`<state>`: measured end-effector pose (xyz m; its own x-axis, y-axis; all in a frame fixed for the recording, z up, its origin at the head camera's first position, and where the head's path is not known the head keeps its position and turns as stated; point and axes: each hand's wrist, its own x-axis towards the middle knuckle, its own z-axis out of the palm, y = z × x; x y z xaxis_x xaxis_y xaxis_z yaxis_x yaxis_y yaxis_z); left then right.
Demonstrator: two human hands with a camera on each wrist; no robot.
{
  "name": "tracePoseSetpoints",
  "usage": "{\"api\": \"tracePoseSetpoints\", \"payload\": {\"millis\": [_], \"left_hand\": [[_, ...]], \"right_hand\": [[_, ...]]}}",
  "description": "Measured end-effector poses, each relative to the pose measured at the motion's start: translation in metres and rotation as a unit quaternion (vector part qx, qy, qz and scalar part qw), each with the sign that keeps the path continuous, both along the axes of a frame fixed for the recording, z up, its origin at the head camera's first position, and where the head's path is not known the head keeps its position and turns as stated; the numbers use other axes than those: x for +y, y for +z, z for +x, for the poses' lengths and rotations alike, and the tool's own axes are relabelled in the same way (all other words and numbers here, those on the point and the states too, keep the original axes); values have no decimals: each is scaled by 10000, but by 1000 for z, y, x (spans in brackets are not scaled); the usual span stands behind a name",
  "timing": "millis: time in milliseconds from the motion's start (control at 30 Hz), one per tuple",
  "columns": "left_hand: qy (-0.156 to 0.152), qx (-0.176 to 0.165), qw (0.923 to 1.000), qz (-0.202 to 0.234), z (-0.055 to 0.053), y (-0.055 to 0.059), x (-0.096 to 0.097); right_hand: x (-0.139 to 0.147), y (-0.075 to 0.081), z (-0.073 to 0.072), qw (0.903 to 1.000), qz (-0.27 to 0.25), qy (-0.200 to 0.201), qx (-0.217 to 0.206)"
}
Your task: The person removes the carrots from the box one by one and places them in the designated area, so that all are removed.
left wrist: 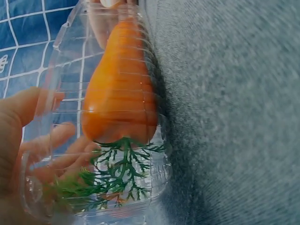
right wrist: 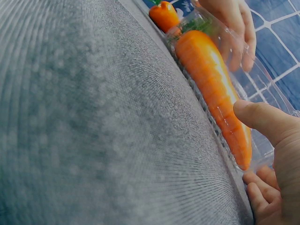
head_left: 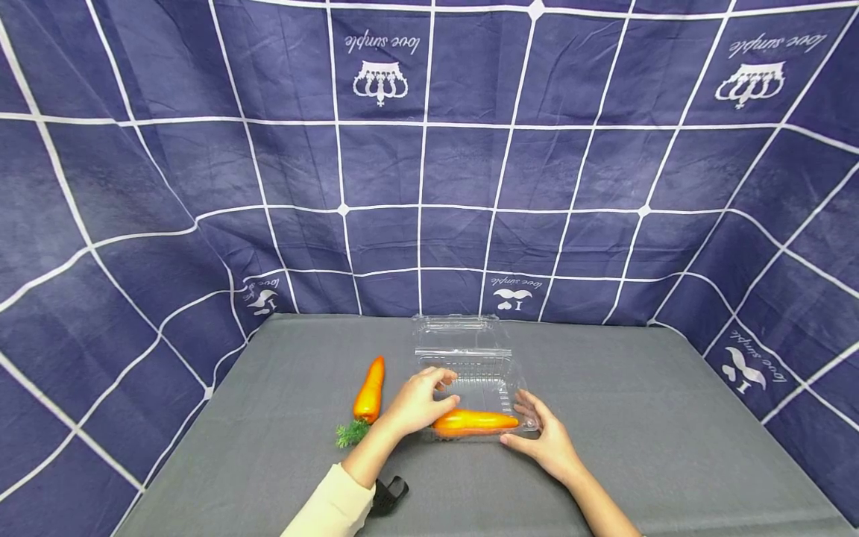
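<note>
A clear plastic clamshell box [head_left: 493,373] stands on the grey cloth, its lid folded back. Along the near side inside it lies an orange toy carrot [head_left: 476,423], tip to the right; its green leaves [left wrist: 124,168] show through the plastic in the left wrist view. My left hand [head_left: 419,401] hovers over the box's left end, fingers loosely bent and spread near the leafy end, gripping nothing visible. At the right end, my right hand [head_left: 546,444] holds the box, thumb [right wrist: 262,119] on the near side and fingers around the corner.
A second carrot [head_left: 370,391] with green leaves lies on the grey cloth [head_left: 637,418] left of the box. Beside the left sleeve is a black looped item [head_left: 391,496]. A blue curtain [head_left: 376,164] with white grid lines hangs behind and at both sides.
</note>
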<state>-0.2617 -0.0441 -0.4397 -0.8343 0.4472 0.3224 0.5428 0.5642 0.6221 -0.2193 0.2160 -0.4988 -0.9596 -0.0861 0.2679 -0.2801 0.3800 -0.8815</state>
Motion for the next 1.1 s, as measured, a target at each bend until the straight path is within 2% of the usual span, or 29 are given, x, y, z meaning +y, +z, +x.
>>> {"api": "tracePoseSetpoints", "payload": {"millis": [167,333,467,633,867,1000,1100], "left_hand": [[-172,69,9964,-823,0,-1,1],[-409,42,9910,-1270,-2,-2,2],[-485,-212,9894,-1356,-5,-2,3],[-385,-404,9873,-1490,-7,-1,4],[-172,-431,9813,-1871,-6,2,5],[-197,-359,9793,-1981,-7,1,6],[-256,-249,9806,-1928,-7,-1,6]], "right_hand": [[-1,1,1,10000,42,-56,-62],[2,-3,-1,10000,-40,33,-66],[2,-3,-1,10000,-49,43,9],[2,-2,-1,10000,3,40,31],[2,-5,-2,10000,-2,-2,67],[2,-5,-2,10000,15,-13,85],[2,-5,-1,10000,20,1,90]]}}
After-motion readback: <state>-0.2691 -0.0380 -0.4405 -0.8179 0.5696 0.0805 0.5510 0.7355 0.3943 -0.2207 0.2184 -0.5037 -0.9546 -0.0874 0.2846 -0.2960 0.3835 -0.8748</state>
